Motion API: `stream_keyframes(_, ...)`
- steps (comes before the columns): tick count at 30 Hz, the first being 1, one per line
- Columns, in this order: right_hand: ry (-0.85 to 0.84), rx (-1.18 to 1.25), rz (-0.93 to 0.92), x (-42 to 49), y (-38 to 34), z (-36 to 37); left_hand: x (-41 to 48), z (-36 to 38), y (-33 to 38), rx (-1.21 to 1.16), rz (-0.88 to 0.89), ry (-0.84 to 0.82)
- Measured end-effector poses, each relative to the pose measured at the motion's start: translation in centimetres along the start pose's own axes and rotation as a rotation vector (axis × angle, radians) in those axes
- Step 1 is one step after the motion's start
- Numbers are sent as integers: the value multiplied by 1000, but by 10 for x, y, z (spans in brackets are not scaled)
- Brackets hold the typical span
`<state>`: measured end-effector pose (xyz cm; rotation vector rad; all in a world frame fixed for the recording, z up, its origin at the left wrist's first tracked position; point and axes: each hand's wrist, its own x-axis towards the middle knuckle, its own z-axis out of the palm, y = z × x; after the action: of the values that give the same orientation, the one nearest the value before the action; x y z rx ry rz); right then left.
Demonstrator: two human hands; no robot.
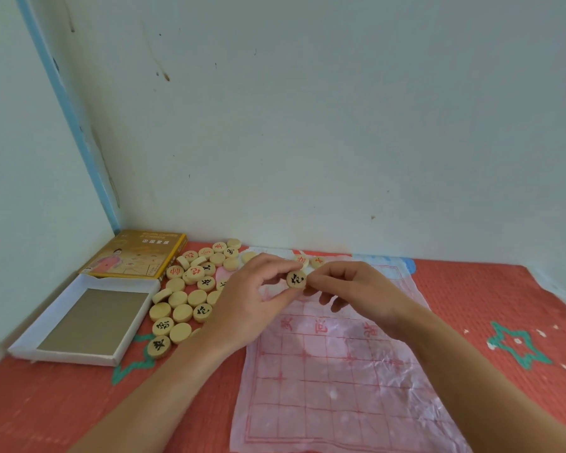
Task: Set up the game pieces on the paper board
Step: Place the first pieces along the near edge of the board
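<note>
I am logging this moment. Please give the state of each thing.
black-marked piece: held by both hands above the board
left hand: pinching it
right hand: pinching it
paper board: spread flat, wrinkled
pile of pieces: loose beside the board
white tray: empty

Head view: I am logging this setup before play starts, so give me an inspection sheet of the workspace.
Surface: red quilted cloth with green star shapes.
Job's things: crinkled paper board with red grid, near part bare; pile of round pale wooden pieces beside its left edge; two red-marked pieces at its far edge.
Clutter: open white box tray, yellow box lid.
Grippers: left hand and right hand together pinch one black-marked piece above the board.
Cables: nothing seen.
Surroundings: pale walls, blue corner strip.
</note>
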<state>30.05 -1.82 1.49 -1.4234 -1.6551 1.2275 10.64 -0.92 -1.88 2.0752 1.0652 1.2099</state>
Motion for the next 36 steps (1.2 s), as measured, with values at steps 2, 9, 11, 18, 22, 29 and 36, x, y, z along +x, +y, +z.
stream_keyframes(2, 37, -3, -8, -4, 1, -1, -5, -9, 3, 97, 23, -48)
stream_keyframes(9, 98, -10, -36, -11, 3, -4, -33, -30, 3, 411, 166, -284)
stream_keyframes(11, 84, -23, -39, -11, 3, -2, -40, -32, 3, 414, 171, -326)
stream_keyframes(18, 66, -33, -40, -13, 3, -1, -58, -36, 9, 327, 153, -423)
stream_keyframes(22, 65, -38, -47, -12, 3, 0, -59, -36, 9, 331, 171, -434)
stream_keyframes(29, 57, -43, -51, -11, 4, 1, -59, -35, 6, 317, 187, -428)
stream_keyframes(36, 16, -101, -88, -2, 3, 15, -50, -44, -2, 290, 103, -135)
